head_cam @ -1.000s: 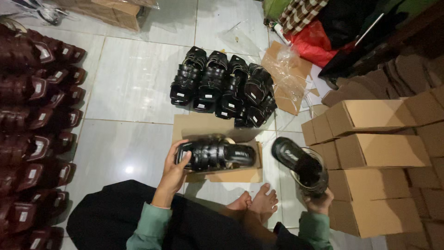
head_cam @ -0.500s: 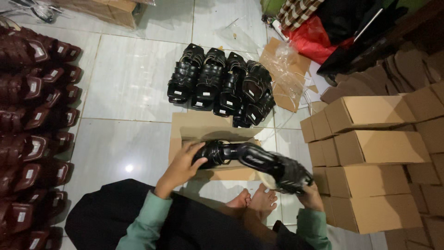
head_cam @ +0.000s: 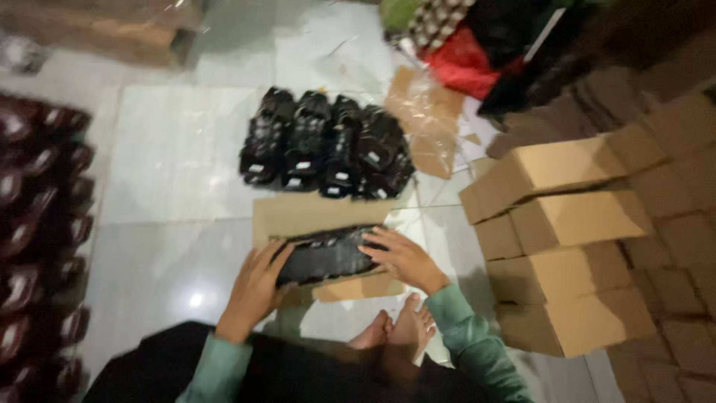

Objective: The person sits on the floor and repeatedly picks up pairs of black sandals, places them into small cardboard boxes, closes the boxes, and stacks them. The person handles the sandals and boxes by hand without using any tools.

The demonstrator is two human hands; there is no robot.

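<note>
Two hands: both rest on a pair of black strapped sandals (head_cam: 328, 254) lying in an open brown cardboard box (head_cam: 313, 216) on the floor.
Left hand (head_cam: 253, 287): spread flat against the near left end of the sandals, fingers (head_cam: 270, 261) extended and pressing, not curled round anything.
Right hand (head_cam: 403, 257): laid over the right end of the sandals, fingers (head_cam: 377, 242) loosely bent on top; whether they clasp the pair cannot be told through the blur.
Sandals' place: inside the box, between the two hands, just ahead of the person's bare feet (head_cam: 399, 332).
Floor: pale glossy tiles (head_cam: 171, 164) with a bright light reflection left of the left hand.
Beyond the fingers: a packed row of black sandals with white tags (head_cam: 324, 145) standing on the tiles, just past the box.
Right of the fingers: stacked closed brown cardboard boxes (head_cam: 567, 224), more of them running to the frame edge.
Far right, beyond: crumpled clear plastic wrap on cardboard (head_cam: 425, 119), then a red bag and dark cloth heap (head_cam: 477, 60).
Left of the fingers: columns of dark maroon sandals (head_cam: 37, 246) along the frame edge, well apart.
Clothing: green sleeves (head_cam: 470, 336) and a dark garment over the lap.
Sharpness: whole view motion-blurred.
</note>
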